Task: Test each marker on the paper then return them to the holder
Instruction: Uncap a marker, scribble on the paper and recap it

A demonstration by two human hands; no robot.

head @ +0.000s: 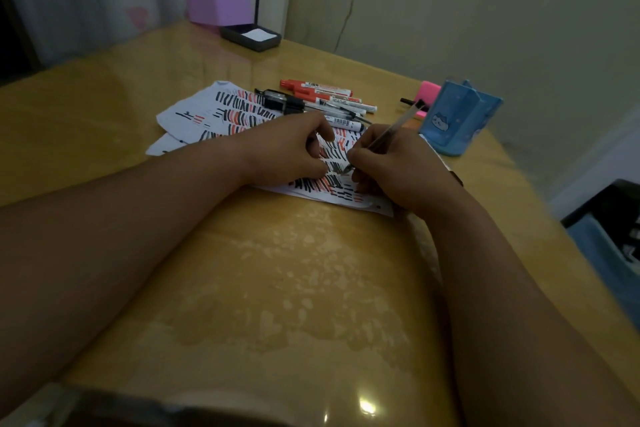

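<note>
The right hand (pixel 391 166) pinches a slim clear-barrelled pen (pixel 393 130) low on its shaft, thumb and fingers closed round it just above the nib, and the nib touches the paper (pixel 194 114) among rows of short black and red test strokes. The left hand (pixel 294 149) rests on the same sheet just beside the nib, its fingers loosely bent with their tips on the sheet, gripping nothing. It appears to be there to pin the sheet down. The sheet looks thin and light, and the glossy table (pixel 277 288) under it looks slick, so it would likely slide or buckle under a stroke without that weight. More sheets seem to lie beneath it, fanned out to the left. The pen is a light, stiff rod, best held near the writing end for control and nearer the middle for carrying. Beyond the paper lies a loose row of red and black markers (pixel 325 97). They are smooth, round-barrelled and capped, and would probably roll if nudged, so each wants a pinch across the mid-barrel. The blue holder (pixel 460 118), printed with a cartoon cat, stands upright near the right hand at the table's right edge. It looks like light plastic that could tip if a marker is jabbed in at an angle. Something pink (pixel 429 90) sits just behind it.
</note>
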